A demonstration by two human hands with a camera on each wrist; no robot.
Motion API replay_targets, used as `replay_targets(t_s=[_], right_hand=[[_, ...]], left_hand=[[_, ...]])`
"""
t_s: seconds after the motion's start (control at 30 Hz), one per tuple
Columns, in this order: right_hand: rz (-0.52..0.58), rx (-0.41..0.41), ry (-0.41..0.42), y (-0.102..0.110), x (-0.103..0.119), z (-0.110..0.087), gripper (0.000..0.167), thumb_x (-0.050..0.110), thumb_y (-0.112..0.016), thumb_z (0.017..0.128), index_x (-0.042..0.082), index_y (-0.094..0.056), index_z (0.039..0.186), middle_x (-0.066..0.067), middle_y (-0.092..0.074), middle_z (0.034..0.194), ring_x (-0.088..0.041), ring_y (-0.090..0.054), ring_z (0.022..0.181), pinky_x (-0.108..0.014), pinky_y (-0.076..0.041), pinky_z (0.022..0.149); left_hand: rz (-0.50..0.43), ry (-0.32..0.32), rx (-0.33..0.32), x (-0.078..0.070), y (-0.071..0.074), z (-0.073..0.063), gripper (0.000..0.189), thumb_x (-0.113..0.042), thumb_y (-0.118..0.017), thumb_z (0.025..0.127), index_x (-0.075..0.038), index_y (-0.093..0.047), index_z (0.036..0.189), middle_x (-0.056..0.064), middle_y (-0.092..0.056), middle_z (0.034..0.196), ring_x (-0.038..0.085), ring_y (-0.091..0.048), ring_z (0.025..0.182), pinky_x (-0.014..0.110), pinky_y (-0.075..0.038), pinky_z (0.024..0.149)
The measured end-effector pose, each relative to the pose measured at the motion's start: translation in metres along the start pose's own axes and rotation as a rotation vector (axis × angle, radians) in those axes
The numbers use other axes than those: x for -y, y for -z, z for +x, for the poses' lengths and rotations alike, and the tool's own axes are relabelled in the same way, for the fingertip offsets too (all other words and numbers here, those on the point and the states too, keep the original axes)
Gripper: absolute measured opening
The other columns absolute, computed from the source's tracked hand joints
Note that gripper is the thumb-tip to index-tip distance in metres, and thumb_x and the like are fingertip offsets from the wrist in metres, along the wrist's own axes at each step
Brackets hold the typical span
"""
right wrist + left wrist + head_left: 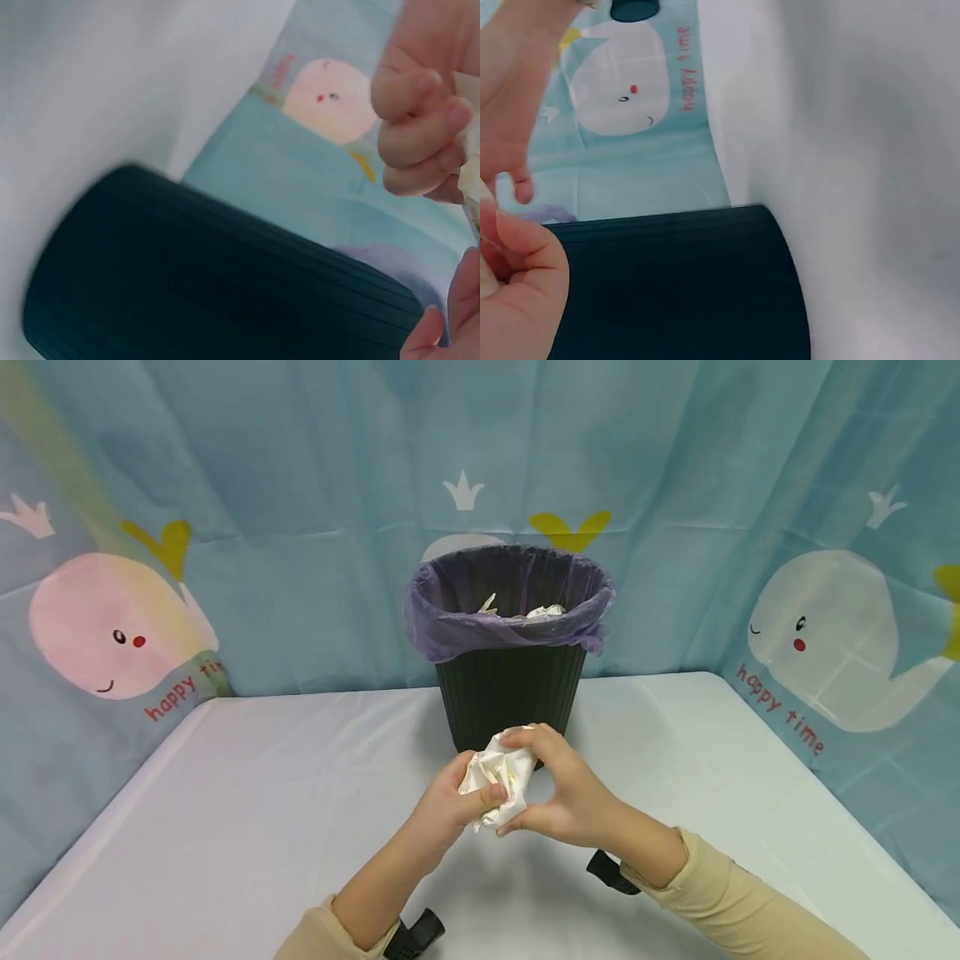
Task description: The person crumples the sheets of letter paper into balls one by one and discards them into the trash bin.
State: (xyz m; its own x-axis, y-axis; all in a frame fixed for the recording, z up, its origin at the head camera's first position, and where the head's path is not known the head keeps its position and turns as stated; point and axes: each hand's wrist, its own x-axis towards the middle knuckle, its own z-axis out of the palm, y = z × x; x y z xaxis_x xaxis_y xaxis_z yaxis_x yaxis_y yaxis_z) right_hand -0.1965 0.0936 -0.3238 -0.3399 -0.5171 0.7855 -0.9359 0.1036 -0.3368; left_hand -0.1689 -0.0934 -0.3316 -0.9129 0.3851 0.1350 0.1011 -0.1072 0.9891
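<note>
Both hands meet in front of the bin around a crumpled white tissue (pixel 517 762). The left hand (pixel 442 810) grips it, thumb pressed across its near side and fingers curled behind. From the right, the right hand (pixel 573 793) curves its fingers and thumb round the same tissue, fingertips over its upper edge and thumb at its lower edge. In the right wrist view, part of the tissue (pixel 470 176) shows at the frame edge beside the left hand's curled fingers. The tissue's far side is hidden.
A black bin (pixel 510 693) with a purple bag (pixel 450 631) over its rim stands on the white table (pixel 262 793) behind the hands. Crumpled white scraps (pixel 546 610) lie inside it. A blue curtain (pixel 315 593) with printed whales surrounds the table.
</note>
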Motion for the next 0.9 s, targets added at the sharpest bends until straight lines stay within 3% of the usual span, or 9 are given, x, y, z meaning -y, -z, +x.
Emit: replay_targets(t_s=[0.17,0.3,0.4,0.47,0.57,0.67,0.73,0.8,0.9], right_hand=[[-0.002,-0.074,0.077,-0.005,0.001,0.002,0.074,-0.001,-0.09,0.052,-0.006,-0.05,0.114,-0.017,-0.059,0.104,-0.025,-0.056,0.094,-0.028,-0.049,0.08],[0.131,-0.18,-0.045,-0.014,0.0,-0.001,0.064,-0.019,-0.083,0.053,-0.01,-0.052,0.109,-0.022,-0.059,0.098,-0.018,-0.059,0.091,-0.022,-0.051,0.072],[0.218,-0.239,-0.175,-0.018,0.001,-0.002,0.054,-0.024,-0.078,0.058,-0.012,-0.054,0.105,-0.024,-0.059,0.095,-0.011,-0.058,0.09,-0.019,-0.051,0.068],[0.241,-0.255,-0.227,-0.019,0.002,-0.001,0.048,-0.023,-0.077,0.062,-0.012,-0.054,0.103,-0.025,-0.059,0.095,-0.01,-0.058,0.087,-0.019,-0.051,0.067],[0.253,-0.256,-0.258,-0.016,0.003,0.001,0.042,-0.012,-0.079,0.07,-0.011,-0.054,0.104,-0.025,-0.059,0.099,-0.01,-0.058,0.086,-0.018,-0.051,0.067],[0.213,-0.264,-0.211,-0.012,0.005,0.001,0.045,0.006,-0.079,0.079,-0.012,-0.051,0.111,-0.028,-0.058,0.107,-0.011,-0.057,0.092,-0.018,-0.051,0.073],[0.179,-0.268,-0.184,-0.008,0.007,0.001,0.052,0.014,-0.075,0.085,-0.014,-0.047,0.118,-0.03,-0.055,0.114,-0.012,-0.056,0.1,-0.018,-0.05,0.08],[0.15,-0.254,-0.179,-0.004,0.009,0.002,0.061,0.019,-0.071,0.09,-0.015,-0.04,0.129,-0.031,-0.052,0.12,-0.013,-0.053,0.107,-0.018,-0.047,0.088],[0.101,-0.169,-0.23,0.004,0.014,0.004,0.065,0.014,-0.065,0.094,-0.012,-0.028,0.141,-0.027,-0.05,0.126,-0.016,-0.052,0.113,-0.022,-0.045,0.094]], left_hand=[[0.02,-0.042,-0.153,0.0,-0.011,0.003,0.031,-0.011,-0.063,0.091,0.009,-0.048,0.11,0.001,-0.061,0.09,0.012,-0.057,0.08,0.021,-0.047,0.067],[0.081,-0.08,-0.323,-0.002,-0.023,0.009,0.023,-0.012,-0.063,0.093,0.006,-0.052,0.105,0.003,-0.057,0.082,0.013,-0.051,0.069,0.021,-0.045,0.058],[0.118,-0.094,-0.402,-0.002,-0.026,0.014,0.022,-0.015,-0.061,0.096,0.005,-0.053,0.101,0.002,-0.054,0.075,0.012,-0.047,0.06,0.021,-0.042,0.051],[0.16,-0.108,-0.397,-0.003,-0.024,0.016,0.021,-0.016,-0.056,0.099,0.005,-0.052,0.101,0.002,-0.052,0.071,0.012,-0.045,0.055,0.021,-0.041,0.049],[0.299,-0.133,-0.301,-0.005,-0.015,0.013,0.027,-0.021,-0.045,0.104,0.005,-0.05,0.112,0.005,-0.052,0.074,0.014,-0.047,0.057,0.026,-0.045,0.053],[0.446,-0.163,-0.211,-0.01,-0.007,0.006,0.046,-0.032,-0.041,0.105,0.002,-0.037,0.135,0.011,-0.059,0.102,0.019,-0.056,0.075,0.033,-0.05,0.069],[0.517,-0.187,-0.185,-0.014,-0.005,0.002,0.061,-0.039,-0.049,0.102,-0.002,-0.028,0.145,0.01,-0.057,0.118,0.02,-0.057,0.088,0.036,-0.05,0.078],[0.524,-0.21,-0.184,-0.016,-0.004,-0.001,0.066,-0.038,-0.057,0.098,-0.003,-0.029,0.147,0.008,-0.057,0.122,0.02,-0.056,0.095,0.034,-0.051,0.08],[0.478,-0.22,-0.177,-0.02,-0.004,-0.005,0.06,-0.028,-0.065,0.095,-0.004,-0.038,0.143,0.007,-0.059,0.113,0.019,-0.056,0.094,0.03,-0.051,0.075]])
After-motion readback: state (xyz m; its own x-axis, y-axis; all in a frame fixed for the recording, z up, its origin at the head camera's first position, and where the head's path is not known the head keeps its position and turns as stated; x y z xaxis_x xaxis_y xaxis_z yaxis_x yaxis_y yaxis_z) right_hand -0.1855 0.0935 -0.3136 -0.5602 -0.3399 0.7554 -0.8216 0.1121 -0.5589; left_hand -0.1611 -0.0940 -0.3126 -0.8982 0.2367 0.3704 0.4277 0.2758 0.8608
